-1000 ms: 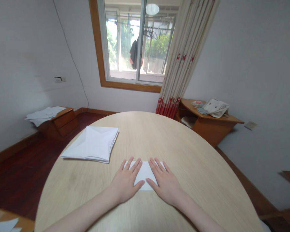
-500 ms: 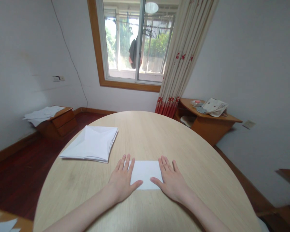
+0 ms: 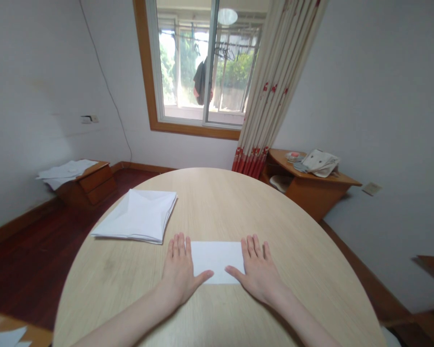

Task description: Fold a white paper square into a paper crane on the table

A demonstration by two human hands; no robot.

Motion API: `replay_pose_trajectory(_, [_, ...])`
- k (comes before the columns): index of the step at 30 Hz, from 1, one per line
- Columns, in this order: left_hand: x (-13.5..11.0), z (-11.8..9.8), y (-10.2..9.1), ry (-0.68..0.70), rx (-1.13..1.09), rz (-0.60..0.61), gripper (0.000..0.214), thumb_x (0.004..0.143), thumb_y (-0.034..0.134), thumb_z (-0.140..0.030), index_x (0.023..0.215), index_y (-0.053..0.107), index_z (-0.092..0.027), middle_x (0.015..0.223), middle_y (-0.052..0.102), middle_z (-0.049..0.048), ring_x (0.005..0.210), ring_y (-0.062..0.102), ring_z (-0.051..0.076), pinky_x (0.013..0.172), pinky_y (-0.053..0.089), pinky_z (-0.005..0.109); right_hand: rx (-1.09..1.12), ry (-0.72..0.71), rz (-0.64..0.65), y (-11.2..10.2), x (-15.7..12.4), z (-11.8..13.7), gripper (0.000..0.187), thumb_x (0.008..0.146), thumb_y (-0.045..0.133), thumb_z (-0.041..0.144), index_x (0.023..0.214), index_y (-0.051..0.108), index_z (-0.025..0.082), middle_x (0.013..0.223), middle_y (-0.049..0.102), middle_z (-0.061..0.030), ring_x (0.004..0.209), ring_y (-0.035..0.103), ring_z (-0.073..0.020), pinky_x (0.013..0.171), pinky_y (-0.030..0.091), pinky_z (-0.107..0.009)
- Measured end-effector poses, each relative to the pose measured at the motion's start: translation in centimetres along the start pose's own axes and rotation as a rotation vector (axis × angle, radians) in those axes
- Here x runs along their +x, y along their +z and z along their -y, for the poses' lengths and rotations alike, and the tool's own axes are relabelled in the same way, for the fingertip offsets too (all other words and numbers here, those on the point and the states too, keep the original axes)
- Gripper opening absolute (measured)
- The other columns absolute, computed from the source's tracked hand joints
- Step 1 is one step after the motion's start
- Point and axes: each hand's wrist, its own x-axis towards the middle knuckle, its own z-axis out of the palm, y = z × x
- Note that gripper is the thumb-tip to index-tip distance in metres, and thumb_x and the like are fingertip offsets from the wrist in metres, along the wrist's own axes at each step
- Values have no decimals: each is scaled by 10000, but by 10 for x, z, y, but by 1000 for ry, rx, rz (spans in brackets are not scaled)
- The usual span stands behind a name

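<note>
A small white rectangle of paper [image 3: 218, 258] lies flat on the round wooden table [image 3: 231, 207], close to my body. My left hand [image 3: 180, 270] rests palm down over its left edge, fingers stretched forward and thumb pointing inward on the paper. Over the right edge lies my right hand [image 3: 258, 270], also flat, its thumb on the paper and its fingers extended. Both hands cover the paper's side edges, so its full width is hidden. Farther off to the left sits a stack of larger folded white paper [image 3: 139, 217].
At the back left, a low wooden cabinet [image 3: 96, 183] bears loose white sheets [image 3: 67, 171]. A corner shelf [image 3: 318, 195] at the right holds a cloth bag [image 3: 320, 163]. Beyond the table are a window [image 3: 202, 72] and a patterned curtain [image 3: 273, 91]. More sheets [image 3: 5, 336] lie at the lower left.
My left hand has shifted a little to the left, its fingers now closer together, showing more of the paper. My right hand's fingers have moved slightly to the right.
</note>
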Motion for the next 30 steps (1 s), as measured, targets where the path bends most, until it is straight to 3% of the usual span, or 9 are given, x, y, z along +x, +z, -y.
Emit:
replay_pose_trajectory(8, [0,1,8,-24,-19,-74,1144,725,372,-846,1361,416,104,1424,354,337,1382,250,444,1137,182,542,57,46,-75,9,2,-3,1136,771,280,834,1441,260,-83,1513,185,-284,1422,59,-405,1150,69,-569])
replay_pose_trajectory(15, [1,8,19,47,-39,-108,1136,760,297,-841,1374,381,111,1456,298,325,1403,243,394,1136,205,520,26,28,-68,11,3,-2,1114,804,258,808,1434,218,-111,1515,119,-275,1428,28,-377,1156,53,-558])
replay_pose_trajectory(21, [3,10,11,196,-77,-95,950,856,280,-753,1456,304,-17,1517,244,235,1428,179,363,1133,179,569,34,7,-126,18,5,-5,1092,799,274,816,1460,198,-50,1529,79,-228,1426,26,-375,1154,83,-564])
replay_pose_trajectory(26, [6,11,-6,446,-131,25,679,964,236,-608,1498,233,-189,1552,229,76,1442,167,298,1143,187,555,57,-171,-145,15,6,-8,890,880,261,726,1492,195,84,1554,85,-133,1436,29,-353,1140,68,-615])
replay_pose_trajectory(30, [9,13,-9,554,-207,95,614,992,286,-530,1497,223,-187,1549,232,93,1435,204,253,1146,237,481,109,-357,-163,14,6,-11,712,947,246,626,1491,235,167,1552,194,-91,1444,104,-307,1144,119,-610])
